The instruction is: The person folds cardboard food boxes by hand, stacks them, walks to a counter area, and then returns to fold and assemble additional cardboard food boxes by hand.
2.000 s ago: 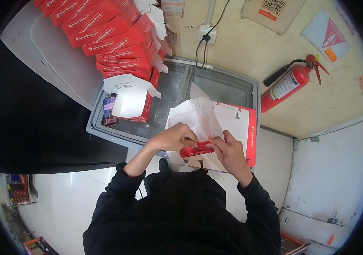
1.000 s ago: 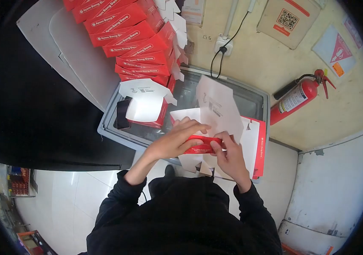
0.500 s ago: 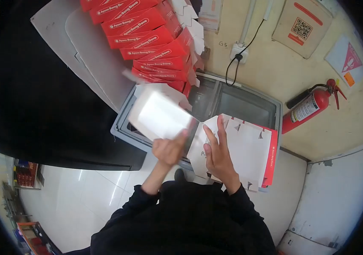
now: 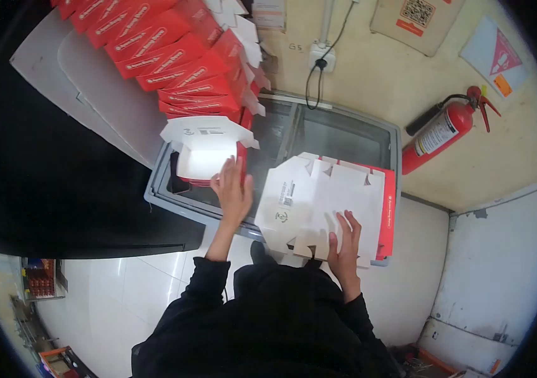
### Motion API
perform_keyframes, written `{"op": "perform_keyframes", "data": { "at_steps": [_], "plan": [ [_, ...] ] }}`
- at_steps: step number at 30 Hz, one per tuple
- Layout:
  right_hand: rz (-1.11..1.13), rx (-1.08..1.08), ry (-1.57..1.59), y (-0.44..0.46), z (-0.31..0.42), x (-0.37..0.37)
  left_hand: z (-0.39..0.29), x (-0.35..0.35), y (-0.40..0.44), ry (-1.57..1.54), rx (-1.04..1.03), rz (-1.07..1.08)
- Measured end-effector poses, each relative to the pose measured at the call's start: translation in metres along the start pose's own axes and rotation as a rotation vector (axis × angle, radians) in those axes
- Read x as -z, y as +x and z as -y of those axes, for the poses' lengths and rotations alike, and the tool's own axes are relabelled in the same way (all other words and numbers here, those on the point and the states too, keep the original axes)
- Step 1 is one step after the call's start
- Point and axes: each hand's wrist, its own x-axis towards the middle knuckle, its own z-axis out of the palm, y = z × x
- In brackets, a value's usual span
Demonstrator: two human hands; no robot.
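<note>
My left hand [image 4: 234, 194] is at the right side of a folded carton box [image 4: 209, 160], its fingertips against or very close to the wall. That box is white inside and red outside, with its printed lid flap raised, and it sits at the near end of the stacked boxes. My right hand [image 4: 345, 247] has its fingers apart over the lower part of a flat, unfolded carton blank [image 4: 325, 201]. The blank lies white side up on the glass-topped chest, with more red-edged blanks [image 4: 388, 217] showing beneath it.
A tall leaning stack of red boxes [image 4: 180, 60] rises at the back left. The grey-framed chest [image 4: 344, 129] supports both piles. A fire extinguisher [image 4: 438, 135] stands by the wall at right, and a black cable [image 4: 309, 94] hangs from a socket. A dark panel [image 4: 61, 170] borders the left.
The box that was moving in my left hand now rests at the stack's near end, its lid up. My right hand has shifted down and right across the blank. The view has shifted too.
</note>
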Motion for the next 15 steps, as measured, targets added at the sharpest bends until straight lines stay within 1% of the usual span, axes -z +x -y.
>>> {"op": "perform_keyframes", "data": {
  "at_steps": [2, 3, 4, 5, 6, 7, 8, 9, 10, 13, 14, 15],
  "plan": [
    [-0.077, -0.034, -0.076, -0.005, -0.024, 0.011, -0.046, 0.0, -0.02, -0.265, -0.121, 0.177],
    [-0.115, -0.057, -0.12, -0.009, -0.037, 0.018, -0.068, -0.008, -0.038, -0.461, -0.163, 0.428],
    [-0.173, -0.055, -0.174, -0.011, -0.049, 0.023, -0.094, -0.012, -0.056, -0.614, -0.306, 0.598],
    [-0.135, -0.099, -0.161, -0.014, -0.062, 0.031, -0.126, -0.011, -0.069, -0.588, -0.452, 0.779],
    [-0.099, -0.14, -0.146, -0.017, -0.075, 0.041, -0.149, -0.006, -0.082, -0.464, -0.562, 0.744],
    [-0.063, -0.177, -0.128, -0.019, -0.085, 0.051, -0.152, -0.016, -0.097, -0.362, -0.594, 0.845],
    [-0.079, -0.139, -0.131, -0.021, -0.09, 0.059, -0.151, -0.031, -0.11, -0.254, -0.628, 0.941],
    [-0.026, -0.198, -0.057, -0.025, -0.094, 0.069, -0.15, -0.045, -0.122, -0.14, -0.66, 1.033],
    [0.026, -0.255, 0.02, -0.028, -0.098, 0.079, -0.152, -0.04, -0.112, -0.171, -0.63, 1.112],
    [0.183, -0.367, 0.206, -0.039, -0.104, 0.101, -0.151, -0.017, -0.059, -0.365, -0.389, 1.327],
    [0.236, -0.392, 0.259, -0.043, -0.106, 0.106, -0.144, -0.023, -0.051, -0.454, -0.337, 1.334],
    [0.241, -0.345, 0.277, -0.047, -0.108, 0.109, -0.137, -0.033, -0.045, -0.542, -0.285, 1.34]
  ]
}}
